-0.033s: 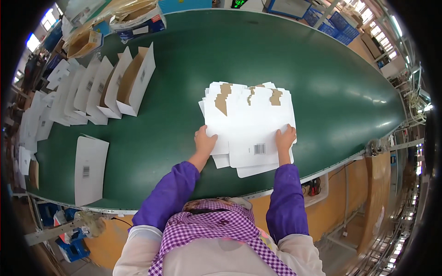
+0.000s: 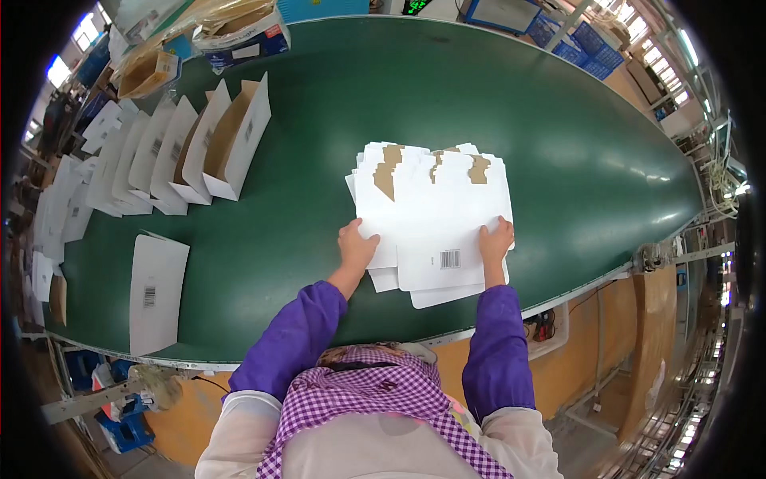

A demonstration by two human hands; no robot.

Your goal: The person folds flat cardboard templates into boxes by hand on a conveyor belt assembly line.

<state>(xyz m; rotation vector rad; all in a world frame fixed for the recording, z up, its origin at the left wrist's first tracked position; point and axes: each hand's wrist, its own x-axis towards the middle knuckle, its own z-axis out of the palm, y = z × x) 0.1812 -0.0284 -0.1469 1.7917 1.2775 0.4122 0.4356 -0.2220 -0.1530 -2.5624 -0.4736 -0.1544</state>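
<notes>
A stack of flat white cardboard box blanks (image 2: 435, 219) lies in front of me, its sheets fanned unevenly, with brown inner board showing at the notched far edges. The top blank carries a barcode near its close edge. My left hand (image 2: 357, 243) grips the stack's left edge, thumb on top and fingers curled at the side. On the right edge my right hand (image 2: 496, 239) holds the stack the same way, thumb over the white face. What the fingertips do under the sheets is hidden.
The stack rests on a green work table (image 2: 335, 104). A row of folded-up white boxes (image 2: 231, 144) stands at the far left, and a single white box (image 2: 158, 295) stands nearer. Behind the row is an open carton (image 2: 243, 40). Blue crates (image 2: 586, 48) sit beyond the table's far right edge.
</notes>
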